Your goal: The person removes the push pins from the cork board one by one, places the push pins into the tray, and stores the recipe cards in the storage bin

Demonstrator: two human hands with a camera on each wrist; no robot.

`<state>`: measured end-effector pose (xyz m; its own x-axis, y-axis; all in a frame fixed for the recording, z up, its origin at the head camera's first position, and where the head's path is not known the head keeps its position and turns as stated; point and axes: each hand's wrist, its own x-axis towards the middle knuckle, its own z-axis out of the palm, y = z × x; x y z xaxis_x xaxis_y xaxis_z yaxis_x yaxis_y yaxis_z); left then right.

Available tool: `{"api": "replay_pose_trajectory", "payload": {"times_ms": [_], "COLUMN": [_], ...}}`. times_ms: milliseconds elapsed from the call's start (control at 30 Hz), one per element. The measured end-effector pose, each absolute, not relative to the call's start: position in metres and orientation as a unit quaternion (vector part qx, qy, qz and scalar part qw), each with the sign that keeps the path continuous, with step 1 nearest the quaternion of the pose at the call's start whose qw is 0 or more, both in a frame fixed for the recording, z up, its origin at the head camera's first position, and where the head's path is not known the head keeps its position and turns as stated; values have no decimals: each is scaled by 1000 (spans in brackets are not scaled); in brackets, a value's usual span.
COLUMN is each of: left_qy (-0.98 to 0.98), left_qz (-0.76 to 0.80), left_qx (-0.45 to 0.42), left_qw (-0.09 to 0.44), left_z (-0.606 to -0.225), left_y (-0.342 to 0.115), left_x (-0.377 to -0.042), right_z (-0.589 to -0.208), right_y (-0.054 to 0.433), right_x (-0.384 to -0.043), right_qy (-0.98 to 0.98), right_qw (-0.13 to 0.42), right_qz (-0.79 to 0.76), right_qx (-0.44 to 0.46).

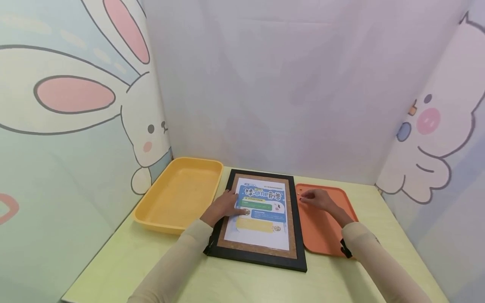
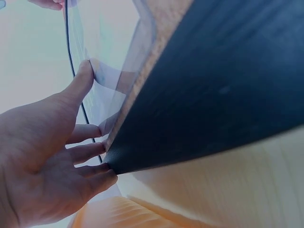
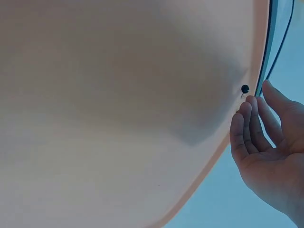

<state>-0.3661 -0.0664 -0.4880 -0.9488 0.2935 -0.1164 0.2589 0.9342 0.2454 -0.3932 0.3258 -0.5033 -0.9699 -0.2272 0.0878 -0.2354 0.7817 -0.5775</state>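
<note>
In the head view my left hand [image 1: 226, 206] rests with spread fingers on the left side of a printed poster [image 1: 263, 235]. The sheet lies on a cork board [image 1: 293, 244] with a black frame [image 1: 257, 261]. Seen from the left wrist, its thumb touches the sheet and its other fingers reach along the board's edge. My right hand [image 1: 319, 199] is over the left part of an orange tray [image 1: 322, 231], fingers bent together and thumb apart. A small black-headed pin [image 3: 245, 89] lies in the tray just beyond those fingertips in the right wrist view.
A yellow tray [image 1: 182, 189] with raised sides stands left of the board, close to the rabbit-printed wall. Pale curtain-like walls [image 1: 265, 92] enclose the light table [image 1: 182, 269] at the back and sides.
</note>
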Motion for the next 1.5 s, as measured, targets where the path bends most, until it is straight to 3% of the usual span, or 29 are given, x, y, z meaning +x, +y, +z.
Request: {"api": "replay_pose_trajectory", "payload": {"times_ms": [933, 1500], "left_qy": [983, 962], "left_qz": [95, 250], "left_qx": [158, 113], "left_qw": [17, 18], "left_z": [-502, -512], "left_y": [-69, -77], "left_x": [-367, -366], "right_z": [-500, -505], "right_y": [275, 272], "right_x": [-371, -372], "right_qy": [-938, -939], "right_qw": [-3, 3], "right_qz": [270, 280], "right_qx": [216, 199]}}
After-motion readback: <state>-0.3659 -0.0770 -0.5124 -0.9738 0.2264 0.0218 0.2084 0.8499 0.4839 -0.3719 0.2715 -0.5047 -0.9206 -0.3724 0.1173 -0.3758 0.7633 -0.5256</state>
